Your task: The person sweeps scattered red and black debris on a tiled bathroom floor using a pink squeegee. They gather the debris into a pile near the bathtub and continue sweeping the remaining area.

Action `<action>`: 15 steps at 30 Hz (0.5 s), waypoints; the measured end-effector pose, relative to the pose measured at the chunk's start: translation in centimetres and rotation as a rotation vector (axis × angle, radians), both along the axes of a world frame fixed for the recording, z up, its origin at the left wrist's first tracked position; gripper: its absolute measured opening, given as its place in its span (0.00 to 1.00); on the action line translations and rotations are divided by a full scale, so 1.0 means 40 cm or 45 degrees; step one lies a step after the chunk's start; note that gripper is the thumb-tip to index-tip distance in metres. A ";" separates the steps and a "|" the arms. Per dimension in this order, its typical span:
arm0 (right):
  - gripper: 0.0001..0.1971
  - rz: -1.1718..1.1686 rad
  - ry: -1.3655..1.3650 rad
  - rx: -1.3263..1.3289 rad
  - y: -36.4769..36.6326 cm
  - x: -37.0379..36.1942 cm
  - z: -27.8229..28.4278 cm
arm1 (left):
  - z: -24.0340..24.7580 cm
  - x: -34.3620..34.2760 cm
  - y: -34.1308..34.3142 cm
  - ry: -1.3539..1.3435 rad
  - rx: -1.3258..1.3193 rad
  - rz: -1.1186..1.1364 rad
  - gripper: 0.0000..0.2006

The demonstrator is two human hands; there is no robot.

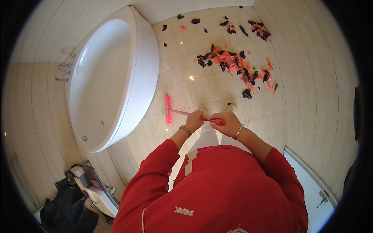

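Both my hands grip a pink broom [168, 110] in front of my waist. Its bristle head rests low near the floor, to the left, beside the bathtub. My left hand [194, 121] is wrapped round the handle's middle part. Close to the red end of the handle, my right hand [227, 123] is closed round it. A heap of torn red and black plastic scraps [229, 61] lies on the tiles ahead, apart from the broom head.
A white bathtub [145, 66] with a curved side stands at the left, its taps [65, 68] on the wall. A smaller scrap pile [259, 30] lies far right. Behind me are a white door [307, 186], a washbasin [101, 198] and a black sheet [68, 211].
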State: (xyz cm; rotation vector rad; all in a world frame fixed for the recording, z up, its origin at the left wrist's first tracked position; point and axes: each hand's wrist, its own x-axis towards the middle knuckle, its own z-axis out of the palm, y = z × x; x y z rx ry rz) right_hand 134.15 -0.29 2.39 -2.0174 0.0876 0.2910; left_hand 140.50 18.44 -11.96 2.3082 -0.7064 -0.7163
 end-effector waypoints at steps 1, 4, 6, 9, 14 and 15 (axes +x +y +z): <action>0.11 0.006 -0.032 -0.031 -0.005 -0.012 -0.014 | -0.013 -0.009 -0.011 0.014 -0.053 -0.009 0.11; 0.11 -0.052 -0.131 -0.109 -0.062 -0.043 -0.002 | -0.014 -0.019 -0.097 -0.041 -0.250 -0.072 0.11; 0.11 -0.138 -0.295 -0.142 -0.117 -0.064 0.012 | 0.026 -0.004 -0.201 -0.069 -0.433 -0.108 0.12; 0.11 -0.184 -0.393 -0.416 -0.165 -0.049 0.083 | 0.012 0.038 -0.355 -0.122 -0.599 -0.112 0.12; 0.11 -0.104 -0.502 -0.750 -0.214 -0.069 0.181 | 0.117 0.067 -0.490 -0.136 -0.795 -0.137 0.11; 0.11 -0.082 -0.524 -0.754 -0.223 -0.079 0.215 | 0.162 0.050 -0.498 -0.173 -0.804 -0.103 0.12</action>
